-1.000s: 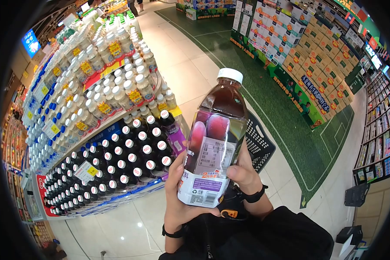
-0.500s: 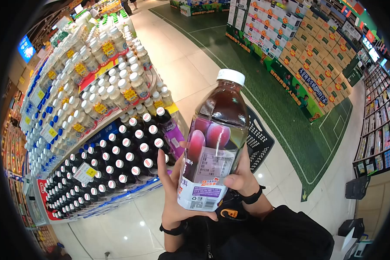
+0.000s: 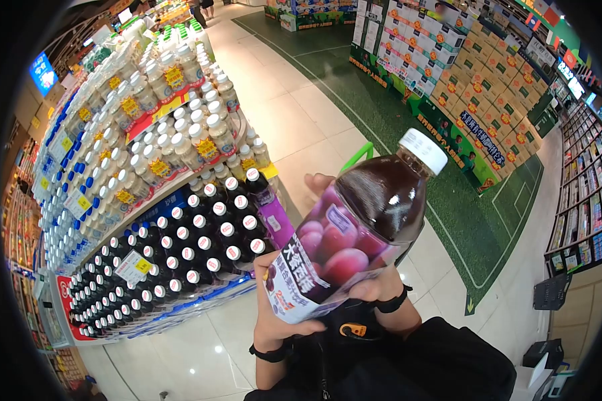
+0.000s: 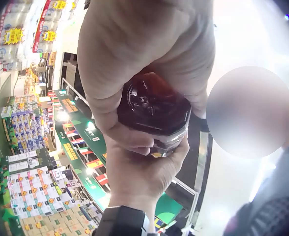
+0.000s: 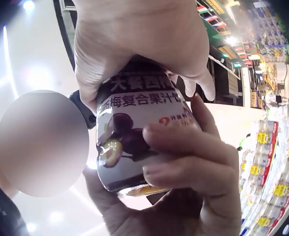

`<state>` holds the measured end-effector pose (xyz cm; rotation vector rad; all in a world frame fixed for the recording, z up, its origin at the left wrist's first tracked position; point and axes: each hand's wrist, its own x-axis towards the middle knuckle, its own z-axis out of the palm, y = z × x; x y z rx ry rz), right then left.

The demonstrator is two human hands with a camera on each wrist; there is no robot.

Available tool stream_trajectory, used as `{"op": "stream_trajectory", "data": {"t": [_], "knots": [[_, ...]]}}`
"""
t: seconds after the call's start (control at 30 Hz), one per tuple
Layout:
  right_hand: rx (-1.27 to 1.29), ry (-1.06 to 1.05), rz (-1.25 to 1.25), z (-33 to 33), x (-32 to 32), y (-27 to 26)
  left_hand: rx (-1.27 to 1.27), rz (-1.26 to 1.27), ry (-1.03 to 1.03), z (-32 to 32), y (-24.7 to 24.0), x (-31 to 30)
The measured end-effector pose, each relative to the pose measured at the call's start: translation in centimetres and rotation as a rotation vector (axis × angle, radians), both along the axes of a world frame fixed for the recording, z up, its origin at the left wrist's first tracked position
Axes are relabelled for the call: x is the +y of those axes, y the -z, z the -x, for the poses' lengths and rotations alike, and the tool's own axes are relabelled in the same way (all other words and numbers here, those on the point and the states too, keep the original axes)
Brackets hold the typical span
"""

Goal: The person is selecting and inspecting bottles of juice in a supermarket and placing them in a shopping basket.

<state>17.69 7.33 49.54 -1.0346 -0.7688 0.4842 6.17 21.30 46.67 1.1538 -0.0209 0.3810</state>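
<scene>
A large plastic bottle of dark plum juice [image 3: 344,230] is held up in front of the body, its white cap [image 3: 424,151] tilted toward the right. Pink-purple plums and large white characters show on its label. My left hand [image 3: 277,311] grips the lower end, with its thumb along the base. In the right wrist view, left-hand fingers [image 5: 188,142] curl across the label. Higher up the bottle, my right hand [image 3: 378,289] holds the side, thumb near the label's lower edge. Fingertips [image 3: 318,182] show beyond the bottle's far left side.
Rows of dark bottles with white caps [image 3: 194,240] stand at left beside a price tag [image 3: 134,267]. Pale bottles [image 3: 174,140] are stacked behind them. Stacked cartons [image 3: 488,93] stand on green turf [image 3: 448,200]. A green handle [image 3: 358,157] shows behind the juice bottle.
The bottle has turned in my hands from the barcode side to the plum front, and its cap has swung right and down. The green handle has come into view.
</scene>
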Motion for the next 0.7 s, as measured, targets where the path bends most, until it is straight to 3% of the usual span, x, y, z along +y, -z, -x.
{"op": "stream_trajectory", "data": {"t": [0.13, 0.23, 0.37, 0.63, 0.7], "knots": [[0.010, 0.132, -0.076, -0.7, 1.0, -0.3, -0.013, -0.219, -0.095, 0.3, -0.6, 0.4], [0.052, 0.116, -0.154, -1.2, 1.3, 0.7, -0.159, -0.404, -0.260, -0.1, -1.4, 0.4], [0.039, 0.236, -0.191, -1.2, 2.3, -0.6, -0.314, -0.474, -0.398, -1.2, -0.8, 1.0], [0.078, 0.261, -0.243, -1.1, 3.2, -0.3, -0.347, -0.482, -0.316, -1.3, -0.7, 1.6], [0.109, 0.159, -0.296, -0.9, 3.3, -0.7, -0.372, -0.468, -0.288, -1.4, -1.0, 1.6]]}}
